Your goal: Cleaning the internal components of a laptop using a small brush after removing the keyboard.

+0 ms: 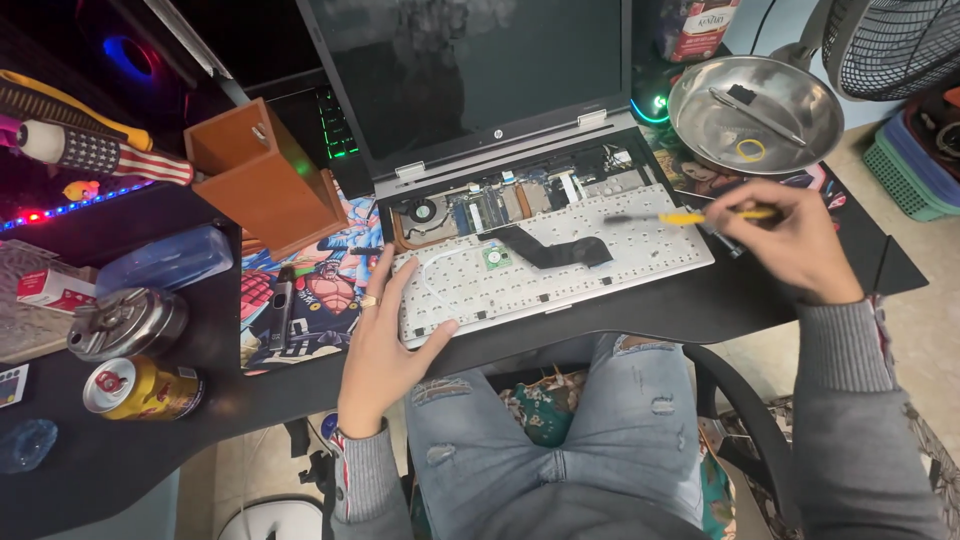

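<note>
Left hand [385, 345] spread flat on flipped keyboard [560, 265]; right hand [790, 235] pinches blurred yellow screwdriver [690, 216], tip indistinct.

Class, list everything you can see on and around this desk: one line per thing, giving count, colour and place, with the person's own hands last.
Laptop: one, black and silver, desk centre, open.
Keyboard panel: one, white underside up, flipped over the laptop base.
Screwdriver: one, yellow handle, in right hand.
Metal bowl: one, silver, right rear.
Wooden box: one, brown, left of laptop.
Drink can: one, yellow and red, left front, lying down.
Fan: one, black, top right.
Left hand: one, resting on the keyboard panel's corner.
Right hand: one, holding the screwdriver.
</note>
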